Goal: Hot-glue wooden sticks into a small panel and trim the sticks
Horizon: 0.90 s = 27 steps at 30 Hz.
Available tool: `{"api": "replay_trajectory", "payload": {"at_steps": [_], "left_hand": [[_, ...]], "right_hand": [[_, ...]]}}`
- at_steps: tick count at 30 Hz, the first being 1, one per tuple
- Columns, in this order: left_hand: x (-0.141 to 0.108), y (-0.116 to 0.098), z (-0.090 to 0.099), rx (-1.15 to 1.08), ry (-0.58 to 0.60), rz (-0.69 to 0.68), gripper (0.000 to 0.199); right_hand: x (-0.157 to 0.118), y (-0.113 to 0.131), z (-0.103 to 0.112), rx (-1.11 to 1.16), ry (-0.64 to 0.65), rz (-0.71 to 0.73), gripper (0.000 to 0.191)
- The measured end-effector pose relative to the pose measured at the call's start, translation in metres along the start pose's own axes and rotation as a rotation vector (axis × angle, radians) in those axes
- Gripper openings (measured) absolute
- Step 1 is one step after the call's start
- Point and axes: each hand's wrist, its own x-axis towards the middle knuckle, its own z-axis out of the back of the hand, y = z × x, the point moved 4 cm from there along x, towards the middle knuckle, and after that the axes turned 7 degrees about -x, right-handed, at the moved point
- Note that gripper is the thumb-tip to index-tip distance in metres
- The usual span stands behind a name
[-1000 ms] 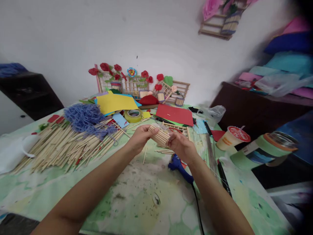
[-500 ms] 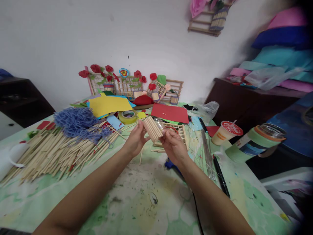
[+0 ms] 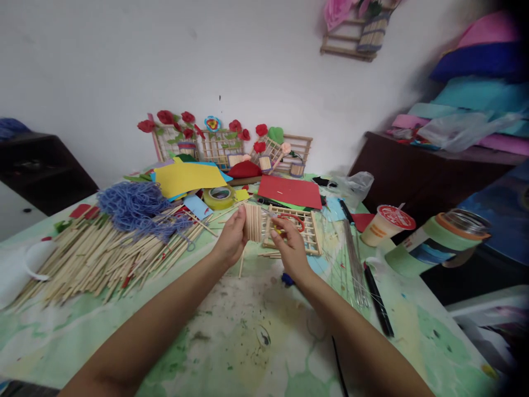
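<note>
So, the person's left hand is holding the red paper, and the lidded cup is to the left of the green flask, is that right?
Not quite: the head view shows the left hand holding a row of pale sticks, not paper. The cup is left of the green flask.

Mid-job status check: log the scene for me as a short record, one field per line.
Left hand: grips a row of short wooden sticks by its left side
Right hand: at the row's right side, fingertips bent; contact unclear
Behind right hand: stick lattice, lying on the table
Left of hands: loose sticks, blue yarn on them
Beyond hands: yellow sheet, tape roll, red sheet
Right side: sealed cup, green flask, black pen
</note>
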Motion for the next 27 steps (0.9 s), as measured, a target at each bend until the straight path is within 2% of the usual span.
{"api": "replay_trajectory", "payload": {"at_steps": [2,4,6,8,12,20,24,27], "left_hand": [[-0.001,0.002,0.0,0.05,0.01,-0.007,0.036],[-0.004,0.005,0.0,0.091,0.008,-0.002,0.038],[-0.006,0.007,-0.001,0.112,0.003,0.021,0.041],[-0.007,0.009,-0.002,0.111,0.001,0.053,0.041],[-0.007,0.01,-0.001,0.104,-0.007,0.085,0.039],[-0.01,0.009,-0.003,0.127,0.016,0.047,0.036],[-0.013,0.006,-0.006,0.129,0.04,0.022,0.039],[-0.013,0.002,-0.008,0.123,0.04,0.0,0.042]], "right_hand": [[0.0,0.012,0.008,-0.261,-0.034,0.185,0.047],[-0.001,0.023,0.009,-0.508,-0.009,0.382,0.067],[-0.001,0.025,0.008,-0.639,0.037,0.472,0.086],[0.001,0.023,0.007,-0.699,0.057,0.48,0.093],[0.004,0.016,0.006,-0.709,0.058,0.462,0.092],[0.003,0.016,0.005,-0.592,0.054,0.484,0.094],[0.002,0.022,0.009,-0.526,0.042,0.485,0.09],[0.0,0.031,0.014,-0.448,0.093,0.502,0.083]]}}
